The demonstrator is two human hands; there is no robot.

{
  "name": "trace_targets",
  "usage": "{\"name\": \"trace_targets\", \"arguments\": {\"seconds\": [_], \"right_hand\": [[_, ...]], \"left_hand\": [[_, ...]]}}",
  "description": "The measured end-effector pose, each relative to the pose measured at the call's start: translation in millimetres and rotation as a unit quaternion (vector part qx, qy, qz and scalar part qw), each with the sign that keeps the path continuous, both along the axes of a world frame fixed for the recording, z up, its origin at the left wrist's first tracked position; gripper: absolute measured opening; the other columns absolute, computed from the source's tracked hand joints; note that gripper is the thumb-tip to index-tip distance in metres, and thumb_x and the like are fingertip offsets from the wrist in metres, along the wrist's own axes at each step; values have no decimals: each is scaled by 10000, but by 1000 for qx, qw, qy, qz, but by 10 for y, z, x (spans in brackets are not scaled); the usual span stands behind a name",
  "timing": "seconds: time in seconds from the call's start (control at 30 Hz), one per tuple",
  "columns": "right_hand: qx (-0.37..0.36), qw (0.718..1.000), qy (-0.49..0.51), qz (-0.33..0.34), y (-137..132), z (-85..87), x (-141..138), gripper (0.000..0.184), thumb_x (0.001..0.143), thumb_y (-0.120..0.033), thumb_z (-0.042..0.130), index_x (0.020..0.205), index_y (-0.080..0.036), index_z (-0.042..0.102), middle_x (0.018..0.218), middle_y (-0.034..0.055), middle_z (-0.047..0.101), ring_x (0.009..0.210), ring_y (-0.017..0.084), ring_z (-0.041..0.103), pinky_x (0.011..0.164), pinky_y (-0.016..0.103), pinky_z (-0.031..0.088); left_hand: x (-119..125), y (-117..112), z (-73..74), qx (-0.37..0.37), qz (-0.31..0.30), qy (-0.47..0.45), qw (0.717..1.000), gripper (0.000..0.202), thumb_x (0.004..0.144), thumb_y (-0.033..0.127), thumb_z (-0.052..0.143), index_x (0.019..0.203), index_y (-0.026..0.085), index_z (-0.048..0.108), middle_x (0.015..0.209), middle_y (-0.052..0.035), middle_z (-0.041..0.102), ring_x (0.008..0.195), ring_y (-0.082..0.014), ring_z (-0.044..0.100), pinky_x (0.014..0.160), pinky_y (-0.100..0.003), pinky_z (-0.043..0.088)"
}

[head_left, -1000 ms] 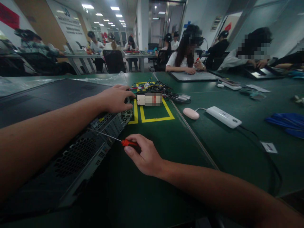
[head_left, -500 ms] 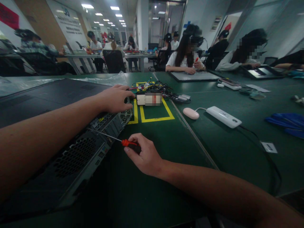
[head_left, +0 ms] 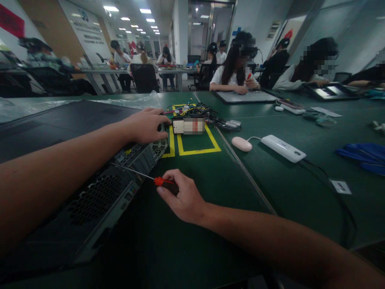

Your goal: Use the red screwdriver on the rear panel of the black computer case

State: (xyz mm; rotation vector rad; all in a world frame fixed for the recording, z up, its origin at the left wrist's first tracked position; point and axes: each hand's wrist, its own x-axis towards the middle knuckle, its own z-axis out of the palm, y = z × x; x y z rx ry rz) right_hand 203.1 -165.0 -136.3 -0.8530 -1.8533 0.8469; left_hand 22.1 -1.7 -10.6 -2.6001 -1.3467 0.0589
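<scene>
A black desktop computer case [head_left: 78, 124] lies on its side at the left, its rear panel facing me. My left hand [head_left: 147, 125] rests on the case's far corner, fingers spread over the edge above a round fan grille [head_left: 159, 147]. In my right hand [head_left: 183, 196] is a screwdriver [head_left: 165, 184] with a red and black handle, fingers wrapped round it. Its thin metal shaft points left, and the tip meets the rear panel near its upper edge, above the honeycomb vent [head_left: 96, 198]. Whatever the tip touches is too small to make out.
Beyond my left hand are a phone [head_left: 189, 126] and tangled cables [head_left: 204, 110] by yellow tape squares [head_left: 200, 152]. A pink mouse-shaped object [head_left: 242, 144], a white power bank [head_left: 282, 148] and blue cloth [head_left: 363, 156] lie rightward. A co-worker [head_left: 234, 72] sits across the green table [head_left: 240, 192].
</scene>
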Motion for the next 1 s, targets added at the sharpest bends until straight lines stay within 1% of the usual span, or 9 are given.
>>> {"name": "trace_targets", "arguments": {"seconds": [0.2,0.3,0.37,0.47,0.57,0.63,0.77,0.9,1.0], "right_hand": [[2,1000,8,5,-5,-1,2,168,1000,-360,652,1078,-220,600,934,15,663,745,155,588,709,304,500],[8,1000,6,5,5,-7,4,179,1014,-376,637,1090,-216,616,942,23,673,760,161,602,714,307,512],[25,1000,7,4,18,-14,5,190,1029,-380,621,1096,-203,635,956,36,680,791,170,617,736,317,523],[47,999,3,5,35,-25,5,208,1061,-376,583,1102,-187,661,992,57,692,862,186,645,808,343,543],[42,999,-3,10,34,-26,1,218,1085,-378,546,1106,-196,665,1024,63,702,911,193,665,858,358,555],[38,999,0,9,25,-22,-2,209,1075,-388,560,1128,-205,648,1043,64,707,932,199,673,865,363,560],[15,1000,-1,-3,5,-17,-5,254,978,-378,679,1156,-226,580,1030,41,701,884,199,673,817,357,564],[13,1000,-3,-3,7,-25,-1,179,977,-322,654,1099,-229,562,1001,34,684,854,191,657,800,352,557],[13,1000,-3,4,15,-27,4,157,993,-324,645,1094,-229,572,1012,37,686,853,188,649,817,358,555]], "left_hand": [[-10,12,-3,1,0,-2,1000,669,929,563,492,1495,237,638,1624,-106,526,1509,-377,463,1279,-503,297],[-29,34,-23,4,-5,-8,1000,673,929,581,487,1503,261,633,1620,-86,535,1512,-374,456,1284,-507,280],[-35,40,-30,3,-12,-9,1000,677,927,581,476,1503,262,634,1615,-86,543,1510,-374,460,1287,-505,271],[-26,29,-23,4,-12,-9,1000,672,920,570,477,1488,252,646,1621,-96,538,1501,-376,472,1280,-499,287],[-13,15,-10,3,-9,-5,1000,663,926,557,487,1482,235,649,1618,-111,534,1498,-373,482,1270,-489,309],[-14,18,-10,2,-11,-6,1000,661,933,561,486,1484,234,648,1615,-111,536,1505,-369,475,1272,-489,306],[-40,50,-29,-1,-9,-8,1000,690,924,583,477,1510,252,626,1646,-98,516,1532,-379,437,1289,-509,269],[-60,67,-37,4,-12,-5,1000,691,926,608,480,1510,268,623,1647,-85,516,1537,-363,435,1290,-511,273],[-50,58,-30,5,-9,-5,1000,678,929,607,492,1497,265,633,1640,-95,520,1523,-361,457,1278,-512,302]]}}
